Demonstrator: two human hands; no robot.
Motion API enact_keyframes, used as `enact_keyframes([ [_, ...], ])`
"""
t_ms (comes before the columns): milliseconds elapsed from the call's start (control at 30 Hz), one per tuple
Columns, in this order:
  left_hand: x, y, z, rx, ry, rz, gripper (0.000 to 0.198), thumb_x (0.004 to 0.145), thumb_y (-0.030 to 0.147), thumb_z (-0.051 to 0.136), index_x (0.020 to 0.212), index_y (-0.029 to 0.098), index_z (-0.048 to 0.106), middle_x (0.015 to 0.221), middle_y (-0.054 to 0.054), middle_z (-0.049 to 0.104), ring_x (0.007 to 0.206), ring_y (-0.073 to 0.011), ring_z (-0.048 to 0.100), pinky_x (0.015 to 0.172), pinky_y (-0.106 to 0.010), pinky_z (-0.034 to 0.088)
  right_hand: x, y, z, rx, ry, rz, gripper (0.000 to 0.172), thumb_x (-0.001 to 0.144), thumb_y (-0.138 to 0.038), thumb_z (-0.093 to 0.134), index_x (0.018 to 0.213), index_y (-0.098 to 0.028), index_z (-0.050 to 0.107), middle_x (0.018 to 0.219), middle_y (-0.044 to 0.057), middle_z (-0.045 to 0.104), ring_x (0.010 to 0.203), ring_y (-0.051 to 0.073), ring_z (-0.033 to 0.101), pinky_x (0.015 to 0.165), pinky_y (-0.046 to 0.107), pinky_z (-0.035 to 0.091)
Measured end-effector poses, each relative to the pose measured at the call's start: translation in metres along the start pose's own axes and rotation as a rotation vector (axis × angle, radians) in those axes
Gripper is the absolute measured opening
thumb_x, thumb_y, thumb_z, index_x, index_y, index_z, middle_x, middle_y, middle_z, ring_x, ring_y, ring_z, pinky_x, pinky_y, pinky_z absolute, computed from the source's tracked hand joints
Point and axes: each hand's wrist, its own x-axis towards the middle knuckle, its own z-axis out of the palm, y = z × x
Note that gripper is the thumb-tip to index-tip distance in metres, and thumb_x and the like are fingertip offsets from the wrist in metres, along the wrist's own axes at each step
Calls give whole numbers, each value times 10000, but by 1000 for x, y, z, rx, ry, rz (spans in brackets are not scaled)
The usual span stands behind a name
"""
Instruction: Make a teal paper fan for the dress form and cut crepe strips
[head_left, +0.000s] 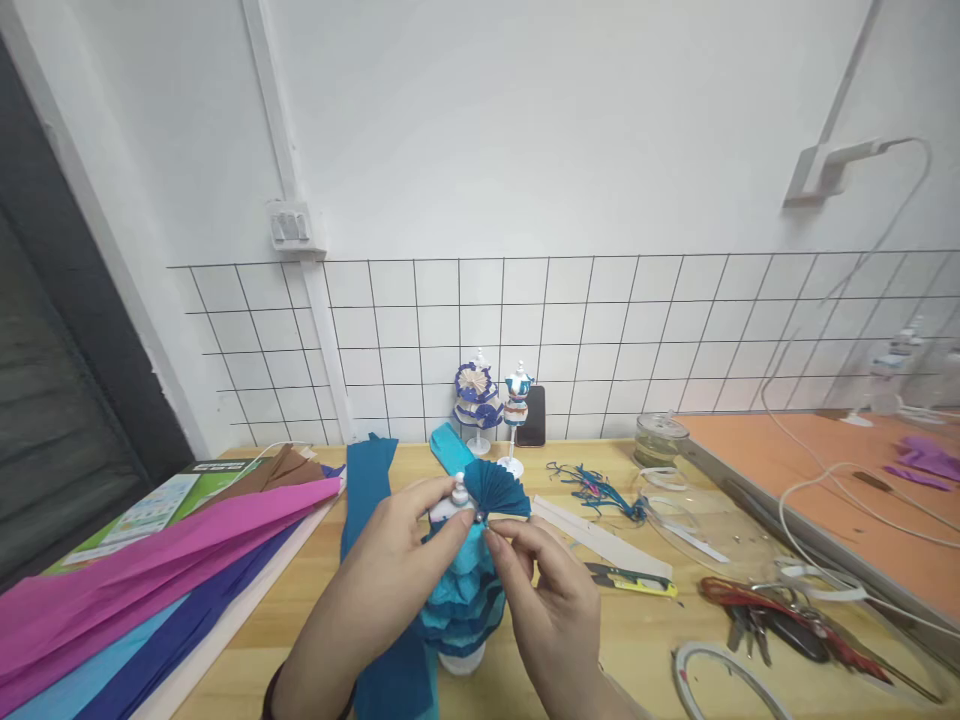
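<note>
Presently, dress form (463, 580) sits between left hand (379, 545), gripping its top, and right hand (555, 590), pinching pleated teal fan (495, 487) at its neckline; green package (146, 515), left of form, bears illegible print.

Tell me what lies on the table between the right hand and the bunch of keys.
In the head view, a dark cutting tool with a yellow edge lies between the right hand and the keys.
</note>
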Motion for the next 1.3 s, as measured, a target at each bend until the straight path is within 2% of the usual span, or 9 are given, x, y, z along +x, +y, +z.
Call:
enact_keyframes([
  [167, 0, -2, 0, 51, 13, 4, 256, 800, 394, 473, 864, 202, 630, 768, 11, 632, 719, -160, 555, 579, -214, 421, -2, -2, -2, 9, -21, -128, 147, 786, -73, 567, 870, -179, 626, 580, -38, 466, 473, 96, 433, 441, 218, 367],
  [267, -1, -2, 0, 75, 17, 16, 259, 808, 391, 457, 837, 196, 625, 790, 5, 631, 685, -154, 545, 558, -218, 410, 1, -4, -11, -29, -10, -235, 258, 765, -14, 565, 952, -187, 604, 637, -22, 454, 543, 112, 448, 485, 240, 379],
  [400, -2, -3, 1, 73, 28, 31, 247, 805, 375, 457, 819, 193, 624, 735, 8, 617, 690, -161, 549, 569, -222, 409, 13, -8, -22, -274, 3, -415, 277, 723, -6, 601, 900, -215, 642, 871, 56, 487, 812, 199, 493, 719, 390, 416],
  [500, -1, -4, 1, 70, 49, 51, 228, 786, 348, 473, 798, 188, 634, 695, 10, 614, 694, -163, 551, 583, -222, 410, 22, -9, -21, -413, -69, -474, 232, 725, -29, 606, 832, -225, 668, 1127, 97, 480, 1058, 294, 431, 884, 514, 337],
  [667, -1, -4, 0, 80, 56, 61, 223, 777, 338, 479, 795, 178, 633, 726, 2, 623, 685, -159, 544, 578, -218, 407, 23, -6, -12, -401, -97, -385, 184, 762, -62, 572, 816, -209, 668, 1215, 108, 453, 1180, 328, 352, 935, 548, 306],
  [833, -1, -4, -1, 80, 15, 35, 224, 814, 353, 443, 803, 192, 600, 726, 15, 588, 694, -154, 538, 588, -223, 403, 20, -2, -8, -358, -77, -375, 173, 773, -69, 566, 828, -206, 657, 1190, 108, 474, 1156, 310, 396, 930, 535, 322],
  [1000, -4, -4, -2, 133, 40, 52, 221, 821, 366, 437, 789, 209, 591, 662, 24, 550, 748, -174, 552, 639, -237, 413, 18, 2, -6, -372, -85, -361, 177, 767, -59, 571, 853, -193, 648, 1175, 114, 484, 1141, 299, 410, 916, 512, 345],
  [1200, -6, 0, -5, 184, 45, 77, 214, 812, 330, 435, 780, 210, 609, 649, 19, 566, 724, -171, 557, 640, -238, 422, 20, -4, -4, -339, -74, -351, 172, 770, -67, 570, 858, -199, 635, 1139, 104, 498, 1080, 265, 448, 899, 486, 363],
  [1300, -6, 2, -6, 175, 22, 81, 214, 805, 317, 437, 783, 203, 616, 679, 12, 590, 718, -167, 562, 632, -232, 427, 21, -6, -4, -275, -87, -289, 141, 774, -89, 571, 833, -200, 634, 1118, 98, 507, 1079, 256, 450, 900, 466, 368],
])
